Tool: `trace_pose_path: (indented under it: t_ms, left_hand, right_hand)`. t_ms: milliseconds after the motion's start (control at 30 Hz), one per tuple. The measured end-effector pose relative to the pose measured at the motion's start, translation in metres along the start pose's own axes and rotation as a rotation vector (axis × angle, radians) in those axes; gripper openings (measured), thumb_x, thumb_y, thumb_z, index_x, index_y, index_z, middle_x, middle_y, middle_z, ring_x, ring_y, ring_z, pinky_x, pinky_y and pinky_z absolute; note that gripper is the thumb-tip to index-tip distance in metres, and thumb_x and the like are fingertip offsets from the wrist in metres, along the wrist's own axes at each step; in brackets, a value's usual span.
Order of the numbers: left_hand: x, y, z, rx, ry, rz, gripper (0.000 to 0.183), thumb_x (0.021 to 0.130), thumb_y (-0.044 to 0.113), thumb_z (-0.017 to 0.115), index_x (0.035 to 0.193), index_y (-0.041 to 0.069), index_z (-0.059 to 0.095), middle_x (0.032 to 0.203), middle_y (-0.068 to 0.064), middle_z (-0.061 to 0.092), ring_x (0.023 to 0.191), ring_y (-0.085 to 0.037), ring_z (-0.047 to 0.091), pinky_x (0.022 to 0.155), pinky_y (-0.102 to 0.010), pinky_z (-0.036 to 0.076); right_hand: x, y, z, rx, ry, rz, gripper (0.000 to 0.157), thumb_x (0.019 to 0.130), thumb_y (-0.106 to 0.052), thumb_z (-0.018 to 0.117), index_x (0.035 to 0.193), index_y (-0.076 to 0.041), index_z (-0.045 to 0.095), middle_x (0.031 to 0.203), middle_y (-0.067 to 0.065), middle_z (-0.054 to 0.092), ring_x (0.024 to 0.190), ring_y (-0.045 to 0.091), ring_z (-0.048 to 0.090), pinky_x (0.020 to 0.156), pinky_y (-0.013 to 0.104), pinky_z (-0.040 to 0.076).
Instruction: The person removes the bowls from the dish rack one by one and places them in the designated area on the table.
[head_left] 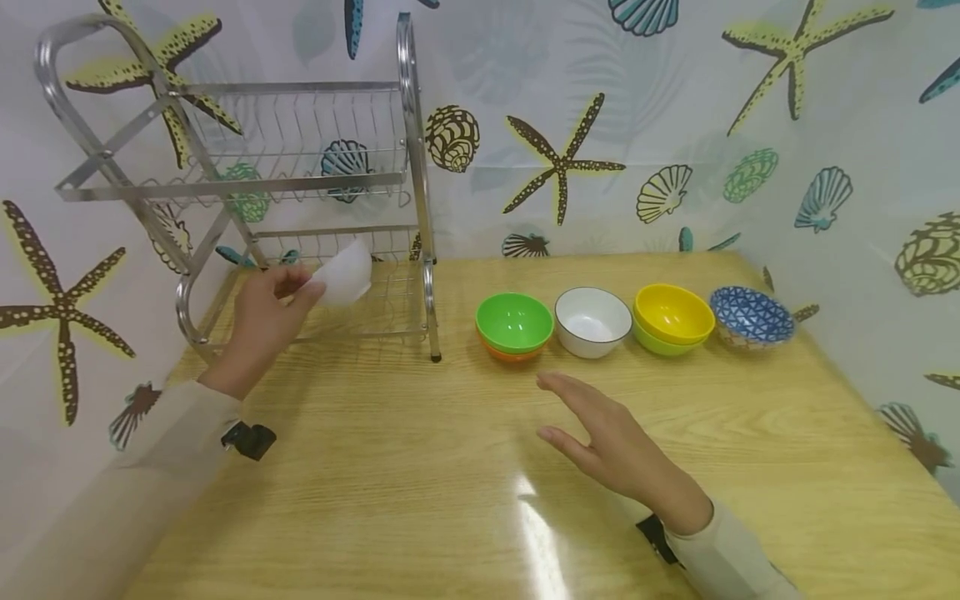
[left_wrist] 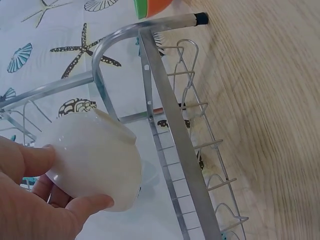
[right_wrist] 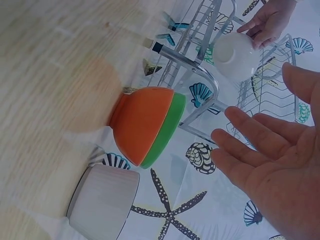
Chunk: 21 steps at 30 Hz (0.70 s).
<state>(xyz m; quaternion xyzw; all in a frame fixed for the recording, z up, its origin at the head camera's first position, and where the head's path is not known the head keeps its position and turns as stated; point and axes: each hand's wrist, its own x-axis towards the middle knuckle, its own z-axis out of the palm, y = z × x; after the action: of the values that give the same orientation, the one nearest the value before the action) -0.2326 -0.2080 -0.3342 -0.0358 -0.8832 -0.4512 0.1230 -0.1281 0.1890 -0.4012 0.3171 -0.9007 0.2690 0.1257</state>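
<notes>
A white bowl (head_left: 347,275) is tilted on its side at the front of the metal dish rack (head_left: 300,181), near the lower tier. My left hand (head_left: 272,312) pinches it between thumb and fingers; the left wrist view shows the bowl's smooth outside (left_wrist: 95,155) toward the camera. Over the wooden table my right hand (head_left: 611,437) hovers with its fingers extended, holding nothing. Beyond it stands a green bowl (head_left: 514,321) nested in an orange bowl (right_wrist: 141,125).
To the right of the green bowl, a white bowl with a dark rim (head_left: 592,323), a yellow bowl (head_left: 674,313) stacked in a lime one (head_left: 667,343), and a blue patterned bowl (head_left: 752,317) stand in a row. A seashell-print curtain (head_left: 480,200) hangs behind.
</notes>
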Motion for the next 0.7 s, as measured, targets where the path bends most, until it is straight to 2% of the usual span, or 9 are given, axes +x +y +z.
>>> trace_pose_path:
  t_ms: [133, 267, 467, 567, 700]
  left_hand:
    - [-0.008, 0.006, 0.0, 0.017, -0.01, 0.028, 0.035, 0.097, 0.027, 0.058, 0.111, -0.006, 0.059, 0.122, -0.019, 0.058, 0.119, -0.032, 0.054, 0.098, -0.046, 0.047]
    - [-0.015, 0.012, 0.002, 0.018, 0.006, 0.046, 0.032, 0.096, 0.025, 0.06, 0.106, -0.005, 0.06, 0.114, -0.016, 0.06, 0.114, -0.028, 0.057, 0.096, -0.035, 0.05]
    - [-0.023, 0.015, 0.004, 0.028, -0.015, 0.086, 0.031, 0.096, 0.028, 0.06, 0.104, -0.002, 0.061, 0.112, -0.013, 0.06, 0.116, -0.028, 0.056, 0.094, -0.03, 0.051]
    - [-0.029, 0.017, 0.004, 0.038, -0.021, 0.116, 0.029, 0.096, 0.027, 0.06, 0.102, -0.001, 0.061, 0.112, -0.015, 0.062, 0.115, -0.029, 0.057, 0.09, -0.022, 0.051]
    - [-0.038, 0.018, 0.005, 0.04, -0.022, 0.17, 0.026, 0.095, 0.024, 0.062, 0.1, -0.001, 0.062, 0.11, -0.015, 0.064, 0.114, -0.028, 0.058, 0.092, -0.028, 0.052]
  right_hand:
    - [0.0, 0.0, 0.0, 0.002, 0.008, -0.015, 0.058, 0.091, -0.023, 0.067, 0.141, -0.006, 0.044, 0.14, 0.01, 0.051, 0.13, 0.026, 0.047, 0.106, 0.044, 0.04]
    - [0.001, 0.0, -0.001, 0.001, 0.008, -0.03, 0.056, 0.091, -0.023, 0.067, 0.14, -0.004, 0.045, 0.14, 0.012, 0.051, 0.13, 0.027, 0.047, 0.106, 0.045, 0.04]
    - [0.001, 0.0, -0.002, 0.002, 0.001, -0.023, 0.056, 0.091, -0.023, 0.066, 0.139, -0.004, 0.046, 0.14, 0.014, 0.05, 0.129, 0.029, 0.047, 0.106, 0.046, 0.04]
    - [0.0, 0.0, -0.002, 0.001, 0.002, -0.025, 0.056, 0.091, -0.023, 0.066, 0.14, -0.004, 0.045, 0.14, 0.015, 0.05, 0.129, 0.03, 0.048, 0.105, 0.047, 0.041]
    - [0.0, 0.001, -0.002, -0.006, 0.014, -0.032, 0.057, 0.091, -0.022, 0.067, 0.14, -0.004, 0.045, 0.14, 0.015, 0.05, 0.128, 0.032, 0.048, 0.104, 0.049, 0.041]
